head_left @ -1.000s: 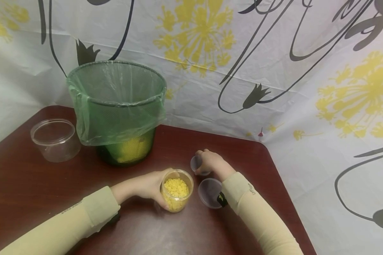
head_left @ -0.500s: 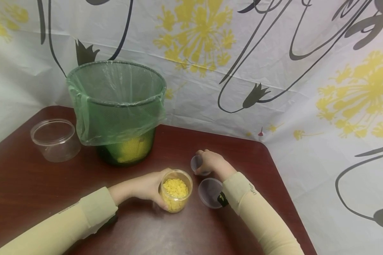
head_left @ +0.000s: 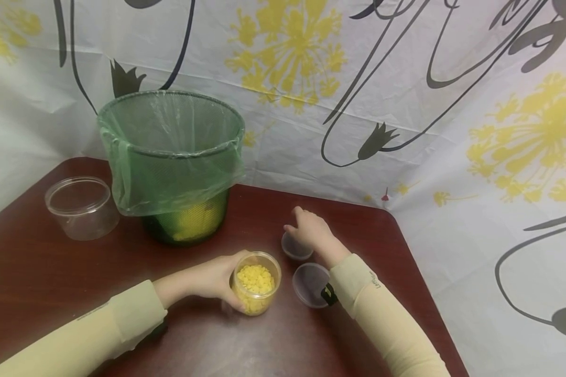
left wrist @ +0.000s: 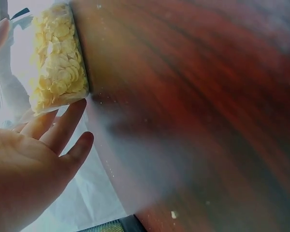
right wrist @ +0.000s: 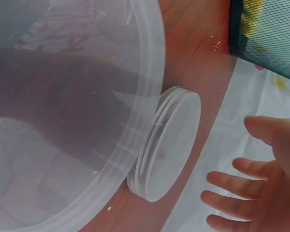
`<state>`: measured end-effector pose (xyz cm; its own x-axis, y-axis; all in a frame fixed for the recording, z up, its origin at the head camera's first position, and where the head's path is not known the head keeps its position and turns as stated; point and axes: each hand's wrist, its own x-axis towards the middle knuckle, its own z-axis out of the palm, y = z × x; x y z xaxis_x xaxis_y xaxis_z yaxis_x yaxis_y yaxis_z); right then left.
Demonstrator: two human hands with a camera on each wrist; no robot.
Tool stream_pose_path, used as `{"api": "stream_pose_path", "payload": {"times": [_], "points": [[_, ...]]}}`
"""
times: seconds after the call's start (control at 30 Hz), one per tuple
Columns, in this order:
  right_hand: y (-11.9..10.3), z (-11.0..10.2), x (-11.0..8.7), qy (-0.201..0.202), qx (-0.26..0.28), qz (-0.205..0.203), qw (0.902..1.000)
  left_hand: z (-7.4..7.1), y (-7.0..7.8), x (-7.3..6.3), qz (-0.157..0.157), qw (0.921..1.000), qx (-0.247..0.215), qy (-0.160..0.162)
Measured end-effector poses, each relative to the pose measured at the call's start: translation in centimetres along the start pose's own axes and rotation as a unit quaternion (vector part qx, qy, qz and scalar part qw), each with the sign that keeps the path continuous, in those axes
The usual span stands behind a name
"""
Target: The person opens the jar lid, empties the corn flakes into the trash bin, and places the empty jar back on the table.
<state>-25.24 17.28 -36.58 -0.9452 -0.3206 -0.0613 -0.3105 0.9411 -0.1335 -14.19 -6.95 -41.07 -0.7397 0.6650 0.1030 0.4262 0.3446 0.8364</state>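
My left hand (head_left: 212,277) holds a clear plastic tub of yellow flakes (head_left: 257,280) from its left side, thumb in front. In the left wrist view the fingers lie against the tub (left wrist: 60,58), with its base right at the table. The right hand (head_left: 313,230), holding nothing, is just above the small clear lids (head_left: 297,250). Its fingers are spread apart in the right wrist view, off to the side of those stacked lids (right wrist: 174,145). A larger clear lid (head_left: 308,285) lies nearer, partly behind the right wrist in the head view.
A mesh bin with a green liner bag (head_left: 170,183) stands at the back, with something yellow showing low inside. Left of it is a larger clear tub (head_left: 82,214) with no lid on. Patterned white sheeting (head_left: 283,136) borders the dark red table (head_left: 207,345) behind and on the right.
My right hand has let go of the small lid and lifted off it. The left hand and its tub of flakes have shifted slightly left.
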Motion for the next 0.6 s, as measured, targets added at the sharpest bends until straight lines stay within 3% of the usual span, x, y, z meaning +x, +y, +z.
{"api": "stream_pose_path", "payload": {"times": [0.27, 0.37, 0.53, 0.6], "points": [[-0.7, -1.2, 0.0, 0.068, 0.068, 0.003, 0.9954, -0.4, 0.1, -1.0, -0.006, 0.9996, 0.025, 0.014], [-1.0, -1.6, 0.0, 0.095, 0.088, -0.010, 0.9915, -0.6, 0.3, -1.6, -0.017, 0.9998, -0.003, 0.006], [-1.7, -2.4, -0.1, 0.134, 0.114, -0.029, 0.9840, -0.9, 0.7, -2.6, -0.019, 0.9998, -0.009, 0.001], [-2.1, -2.7, -0.2, 0.142, 0.123, -0.035, 0.9815, -1.0, 0.9, -2.9, -0.011, 0.9998, 0.016, 0.010]]}}
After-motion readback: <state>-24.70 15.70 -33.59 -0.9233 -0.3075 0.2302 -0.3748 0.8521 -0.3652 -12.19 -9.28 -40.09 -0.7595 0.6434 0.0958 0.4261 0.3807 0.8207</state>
